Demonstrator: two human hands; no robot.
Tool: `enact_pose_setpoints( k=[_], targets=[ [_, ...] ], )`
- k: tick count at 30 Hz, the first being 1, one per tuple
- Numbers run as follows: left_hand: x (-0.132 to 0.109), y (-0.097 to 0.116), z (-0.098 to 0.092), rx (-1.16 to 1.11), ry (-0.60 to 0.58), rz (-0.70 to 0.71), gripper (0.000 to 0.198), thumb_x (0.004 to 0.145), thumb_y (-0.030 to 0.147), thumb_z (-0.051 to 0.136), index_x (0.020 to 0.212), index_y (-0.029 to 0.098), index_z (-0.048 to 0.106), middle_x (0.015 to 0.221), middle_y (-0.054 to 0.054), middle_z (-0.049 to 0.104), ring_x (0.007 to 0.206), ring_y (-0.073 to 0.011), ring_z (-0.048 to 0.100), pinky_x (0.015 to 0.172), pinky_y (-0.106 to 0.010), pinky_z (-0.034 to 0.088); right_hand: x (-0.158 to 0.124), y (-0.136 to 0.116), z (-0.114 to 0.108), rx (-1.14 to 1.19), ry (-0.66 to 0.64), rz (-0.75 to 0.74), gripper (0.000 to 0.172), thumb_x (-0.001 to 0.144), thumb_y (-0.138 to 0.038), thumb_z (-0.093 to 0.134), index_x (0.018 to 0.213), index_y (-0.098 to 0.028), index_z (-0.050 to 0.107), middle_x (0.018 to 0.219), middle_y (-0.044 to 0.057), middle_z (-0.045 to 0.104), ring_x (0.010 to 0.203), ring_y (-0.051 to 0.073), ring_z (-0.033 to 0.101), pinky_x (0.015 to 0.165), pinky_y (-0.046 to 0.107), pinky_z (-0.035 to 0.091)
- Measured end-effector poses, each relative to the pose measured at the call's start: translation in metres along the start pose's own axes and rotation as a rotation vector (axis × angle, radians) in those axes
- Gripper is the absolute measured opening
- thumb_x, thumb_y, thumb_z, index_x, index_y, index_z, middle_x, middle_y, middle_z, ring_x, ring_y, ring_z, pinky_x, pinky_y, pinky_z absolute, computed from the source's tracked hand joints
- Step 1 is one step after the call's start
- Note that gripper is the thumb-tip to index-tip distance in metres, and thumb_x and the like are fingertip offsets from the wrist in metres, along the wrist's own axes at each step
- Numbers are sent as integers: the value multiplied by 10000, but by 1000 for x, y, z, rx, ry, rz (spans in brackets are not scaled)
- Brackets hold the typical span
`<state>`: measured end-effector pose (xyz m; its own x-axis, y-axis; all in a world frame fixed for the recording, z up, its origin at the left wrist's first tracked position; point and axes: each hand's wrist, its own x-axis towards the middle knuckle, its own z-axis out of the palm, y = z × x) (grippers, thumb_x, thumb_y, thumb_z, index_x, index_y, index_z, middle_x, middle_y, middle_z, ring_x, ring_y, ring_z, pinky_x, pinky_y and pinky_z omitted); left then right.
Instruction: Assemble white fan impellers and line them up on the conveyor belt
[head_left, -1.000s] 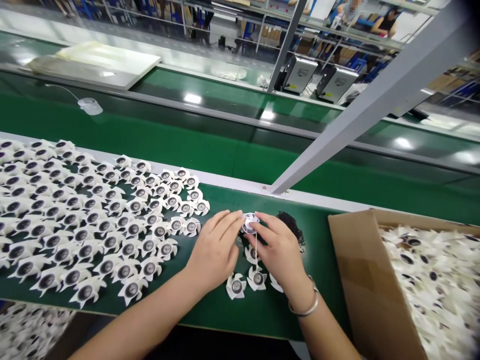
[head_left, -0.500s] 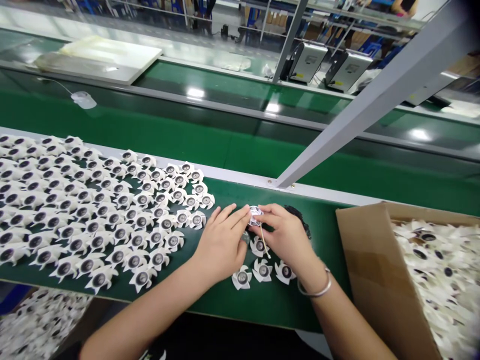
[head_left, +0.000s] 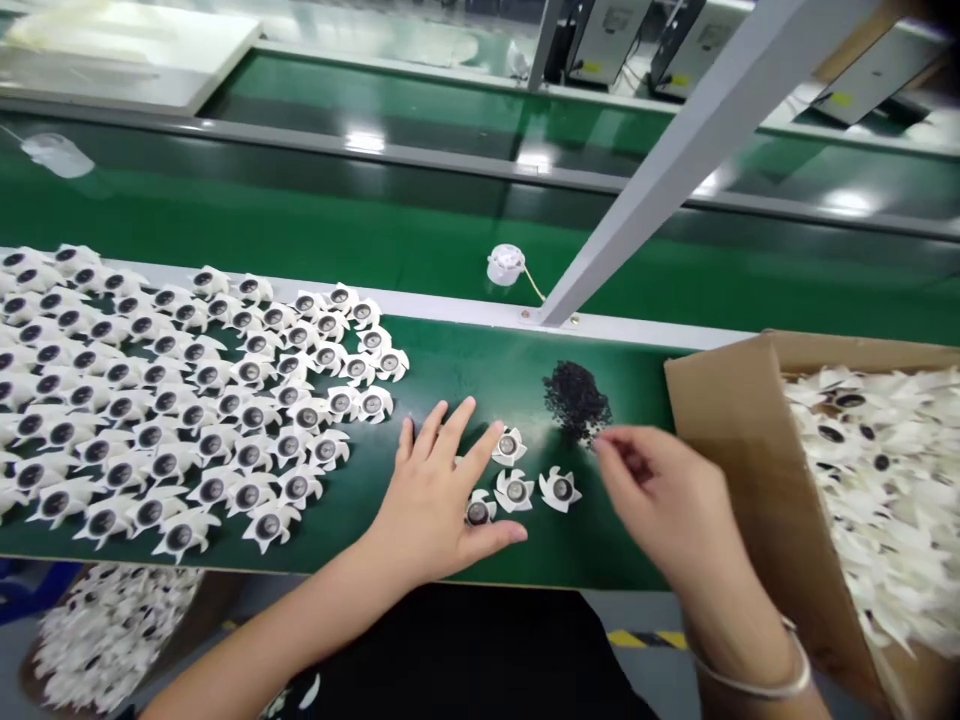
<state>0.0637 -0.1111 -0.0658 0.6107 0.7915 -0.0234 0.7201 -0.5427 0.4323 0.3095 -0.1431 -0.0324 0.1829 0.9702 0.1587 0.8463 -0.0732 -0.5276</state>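
My left hand (head_left: 439, 490) lies spread flat on the green conveyor belt (head_left: 465, 375), holding nothing. Its thumb and fingers are beside a small group of white fan impellers with dark round hubs, one (head_left: 480, 508) partly under my fingers. My right hand (head_left: 652, 490) is blurred, its fingertips pinched together just below a heap of small black granules (head_left: 576, 400). I cannot tell whether they hold anything. A small round white part with a thin wire (head_left: 505, 265) lies beyond the belt's white rail (head_left: 450, 310), away from both hands.
Rows of several impellers (head_left: 195, 420) crowd the belt's left side. An open cardboard box (head_left: 750, 450) full of white impellers stands at right. More lie in a pile (head_left: 112, 635) below the belt. A grey metal post (head_left: 675, 170) slants above a farther green belt.
The round white part with its wire has left my hands and now lies on the far side of the rail. Both hands have separated, and the view has tilted downward.
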Motion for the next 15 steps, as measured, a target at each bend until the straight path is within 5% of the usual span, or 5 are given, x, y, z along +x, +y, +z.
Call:
enact_pose_setpoints(
  k=[3, 6, 10, 15],
  targets=[
    [12, 14, 4, 23, -7, 9, 918, 791, 801, 499, 1530, 289, 316, 1628, -157, 200, 1457, -492, 164, 1048, -810, 180, -35, 5, 15, 194, -124, 103, 144, 906, -308, 605, 902, -206, 707, 801, 32, 708, 666, 160, 656, 600, 270, 538],
    [21, 26, 8, 64, 22, 36, 873, 795, 783, 518, 1510, 309, 359, 1615, -166, 234, 1455, -506, 164, 1038, -827, 139, -43, 8, 27, 306, -89, 122, 140, 924, -268, 584, 941, -210, 710, 889, 34, 716, 743, 152, 667, 643, 256, 547],
    [26, 32, 13, 96, 40, 96, 637, 894, 615, 537, 1464, 352, 429, 1597, -137, 296, 1447, -462, 246, 1078, -785, 141, -31, 22, 27, 160, 55, 41, 114, 923, -213, 576, 946, -197, 686, 898, 38, 689, 770, 153, 643, 695, 274, 539],
    [27, 27, 11, 104, -3, 134, 454, 956, 515, 485, 1359, 317, 560, 1555, -120, 386, 1420, -401, 340, 1110, -708, 217, -20, 34, 28, -1, 5, -149, 119, 939, -184, 560, 974, -181, 674, 944, 44, 694, 827, 159, 642, 784, 292, 524]
  ],
)
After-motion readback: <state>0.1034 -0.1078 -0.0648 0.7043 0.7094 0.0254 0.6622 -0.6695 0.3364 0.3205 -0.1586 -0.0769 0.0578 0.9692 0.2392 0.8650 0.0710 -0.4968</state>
